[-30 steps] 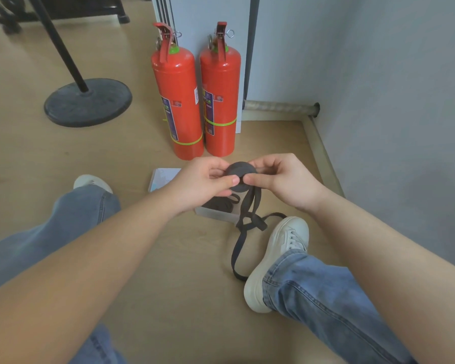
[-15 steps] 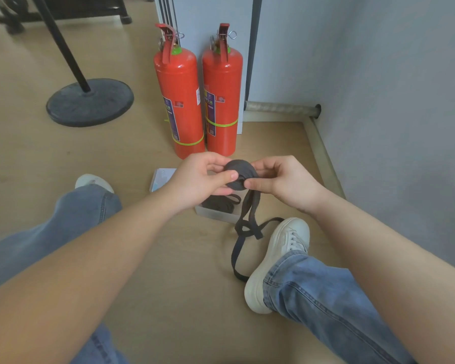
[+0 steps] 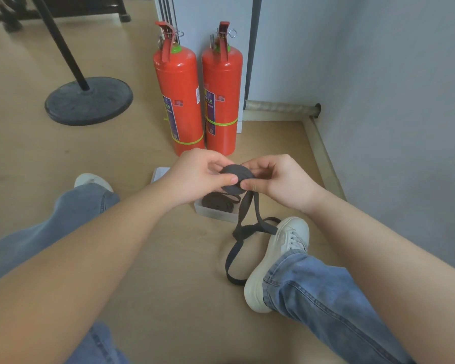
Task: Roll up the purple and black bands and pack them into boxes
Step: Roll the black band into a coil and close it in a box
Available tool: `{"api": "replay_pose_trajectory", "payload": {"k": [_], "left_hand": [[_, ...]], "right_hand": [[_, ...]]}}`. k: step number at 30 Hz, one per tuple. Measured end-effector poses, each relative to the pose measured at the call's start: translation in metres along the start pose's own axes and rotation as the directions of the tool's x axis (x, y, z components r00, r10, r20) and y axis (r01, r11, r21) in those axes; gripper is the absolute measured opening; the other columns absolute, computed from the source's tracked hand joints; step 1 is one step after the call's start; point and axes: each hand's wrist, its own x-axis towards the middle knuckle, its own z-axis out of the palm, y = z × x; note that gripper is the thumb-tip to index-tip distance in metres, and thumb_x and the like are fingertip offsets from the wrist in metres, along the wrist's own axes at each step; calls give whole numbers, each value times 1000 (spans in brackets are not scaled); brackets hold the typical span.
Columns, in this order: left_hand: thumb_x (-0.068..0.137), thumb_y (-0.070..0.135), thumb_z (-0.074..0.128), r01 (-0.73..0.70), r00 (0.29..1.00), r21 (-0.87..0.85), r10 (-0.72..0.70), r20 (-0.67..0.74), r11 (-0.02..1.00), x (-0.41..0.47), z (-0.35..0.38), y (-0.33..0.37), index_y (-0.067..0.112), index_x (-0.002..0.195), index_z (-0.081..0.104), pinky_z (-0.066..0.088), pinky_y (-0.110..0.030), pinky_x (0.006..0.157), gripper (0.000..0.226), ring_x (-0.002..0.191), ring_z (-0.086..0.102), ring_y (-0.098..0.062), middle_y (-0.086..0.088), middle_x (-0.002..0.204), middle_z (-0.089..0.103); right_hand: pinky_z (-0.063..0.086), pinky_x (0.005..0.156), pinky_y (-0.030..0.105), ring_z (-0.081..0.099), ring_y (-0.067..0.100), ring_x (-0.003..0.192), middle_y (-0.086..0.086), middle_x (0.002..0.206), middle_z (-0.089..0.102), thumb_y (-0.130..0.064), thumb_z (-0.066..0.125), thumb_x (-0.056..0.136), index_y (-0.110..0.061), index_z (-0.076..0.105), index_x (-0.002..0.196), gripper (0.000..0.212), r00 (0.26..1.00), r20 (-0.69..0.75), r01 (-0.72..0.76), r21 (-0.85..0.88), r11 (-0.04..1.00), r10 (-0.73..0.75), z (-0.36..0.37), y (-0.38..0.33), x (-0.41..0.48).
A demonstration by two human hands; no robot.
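Turned slightly further, the black band roll (image 3: 237,179) is pinched between left hand (image 3: 197,174) and right hand (image 3: 281,179) above the clear box (image 3: 216,213), its tail (image 3: 243,224) left trailing to the floor, so rolling is judged unfinished.

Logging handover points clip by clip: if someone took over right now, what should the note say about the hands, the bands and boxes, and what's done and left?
Left hand: pinches the black roll, thumb on its face.
Right hand: pinches the roll's other side, where the tail leaves it.
Loose tail: hangs from the roll and loops on the floor beside the right shoe.
Box: open on the floor below the hands, with a dark band lying in it; its colour is hard to tell.
Done: one band boxed, the black one partly wound.
Left: wind in the tail, pack the roll.
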Motion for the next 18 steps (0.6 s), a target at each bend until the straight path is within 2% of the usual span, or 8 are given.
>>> {"api": "replay_pose_trajectory", "payload": {"k": [2, 5, 6, 8, 10, 13, 16, 18], "left_hand": [[88, 9, 74, 67, 998, -222, -69, -2, 973, -1, 3, 0, 9, 111, 71, 62, -30, 80, 23, 91, 75, -14, -10, 104, 74], [92, 4, 68, 126, 992, -420, -123, 34, 899, -4, 9, 0, 7, 112, 67, 61, -29, 82, 20, 96, 75, -18, -11, 107, 73], [93, 3, 66, 136, 991, -462, -128, 49, 877, -4, 10, -1, 9, 111, 66, 61, -29, 83, 19, 98, 74, -18, -11, 108, 73], [92, 1, 66, 149, 989, -499, -131, 72, 854, -4, 10, -1, 9, 110, 66, 61, -32, 85, 20, 99, 74, -21, -12, 108, 73], [90, 2, 69, 130, 992, -422, -114, 63, 897, -2, 7, -3, 8, 111, 67, 61, -33, 84, 22, 100, 74, -21, -11, 108, 73], [82, 16, 81, 17, 1000, -126, -17, 4, 992, 1, -1, -6, 21, 111, 73, 59, -30, 83, 30, 98, 73, -13, 1, 106, 74], [78, 27, 85, -71, 997, 122, 67, 35, 990, 1, -5, -2, 31, 104, 76, 52, -14, 79, 28, 88, 71, 1, 13, 96, 76], [79, 26, 84, -74, 997, 177, 71, 26, 981, 1, -5, 0, 32, 100, 77, 52, -12, 76, 23, 83, 71, 3, 15, 91, 76]], "right_hand": [[59, 94, 29, 77, 13, 95, 0, 101, 80, -6, 77, 88, -17, 75, 111, 26, 999, -23, -20, 158, 987, 24, 1, 2, -1], [60, 94, 37, 76, 22, 99, 9, 106, 79, -3, 72, 91, -14, 74, 111, 22, 998, 6, -55, 343, 938, 56, 2, 3, -3], [61, 92, 36, 77, 23, 98, 9, 104, 79, -2, 71, 92, -14, 74, 109, 21, 999, 3, -47, 346, 937, 49, 2, 3, -4], [61, 89, 33, 77, 20, 94, 5, 99, 80, -4, 73, 92, -16, 76, 106, 19, 1000, -28, -3, 214, 977, 9, 0, 2, -3], [60, 90, 36, 76, 20, 93, 0, 95, 81, -11, 75, 91, -19, 78, 106, 17, 999, -43, 29, 52, 998, -27, -2, 1, -1], [59, 86, 34, 75, 14, 86, -6, 89, 80, -17, 77, 89, -22, 79, 104, 16, 999, -22, 39, -114, 993, -42, -3, 0, -1], [56, 80, 24, 72, 5, 81, -10, 87, 79, -20, 78, 88, -25, 79, 103, 15, 998, 8, 59, -243, 968, -59, 2, -3, -3], [54, 78, 19, 71, 0, 80, -12, 87, 79, -21, 79, 88, -26, 78, 104, 17, 998, -12, 55, -245, 968, -60, 5, -1, -4]]}}
